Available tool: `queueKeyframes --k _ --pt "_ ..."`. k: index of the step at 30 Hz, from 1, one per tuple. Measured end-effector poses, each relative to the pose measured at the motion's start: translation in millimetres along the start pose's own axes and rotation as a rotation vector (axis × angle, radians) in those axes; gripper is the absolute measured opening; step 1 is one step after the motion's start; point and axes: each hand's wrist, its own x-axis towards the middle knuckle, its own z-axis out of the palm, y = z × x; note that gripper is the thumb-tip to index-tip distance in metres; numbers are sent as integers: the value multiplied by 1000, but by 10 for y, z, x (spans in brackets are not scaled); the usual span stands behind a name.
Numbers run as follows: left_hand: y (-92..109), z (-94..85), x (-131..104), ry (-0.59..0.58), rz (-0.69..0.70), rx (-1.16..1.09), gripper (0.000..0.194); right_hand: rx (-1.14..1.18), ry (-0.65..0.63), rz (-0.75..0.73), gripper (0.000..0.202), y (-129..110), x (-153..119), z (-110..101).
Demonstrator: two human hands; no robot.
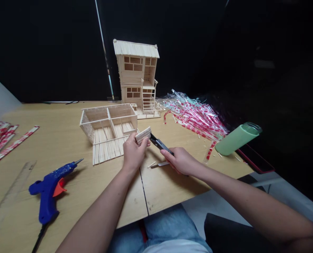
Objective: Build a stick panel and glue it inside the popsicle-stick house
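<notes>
Between the fingers of my left hand (pixel 134 151) is a small flat panel of thin wooden sticks (pixel 144 135), tilted up above the table. My right hand (pixel 181 161) is closed around a dark pair of cutters (pixel 160 143), whose black tip meets the panel's right edge. Whether the jaws are apart cannot be made out. Below the right hand lie a thin pale strip (pixel 163 163) and short stick bits. Just behind my left hand stands an open-topped stick-built box (pixel 109 123) with a divider and a slatted floor reaching forward.
A two-storey stick model house (pixel 132 75) stands at the back. Right of it are heaped clear red-marked wrappers (pixel 196 114), a leaning green bottle (pixel 237 138) and a phone (pixel 256 160). Left are a blue glue gun (pixel 49 189), wrapped sticks (pixel 0 140) and a clear ruler (pixel 12 189).
</notes>
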Motion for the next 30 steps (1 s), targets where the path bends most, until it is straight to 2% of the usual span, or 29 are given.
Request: queueKeyframes --k 4,6,10,13,18,24,30 --pt "36 -22 26 -53 -35 -116 24 -212 117 -123 51 -3 7 -138" --pt "50 -38 35 -81 -32 -136 26 -220 85 -121 52 -7 -6 -215" --pt "85 -80 49 -170 -53 -191 27 -118 -81 -62 55 -12 -47 -372" --pt "107 -101 57 -220 -88 -232 29 -182 -67 -109 54 9 -47 -455" --pt "118 -109 57 -198 -59 -217 31 -374 74 -155 48 42 -19 -441" --pt "130 -123 56 -226 -44 -194 29 -353 42 -163 51 54 -37 -371" --pt "124 -110 66 -258 -67 -245 30 -553 129 -115 48 74 -38 -367"
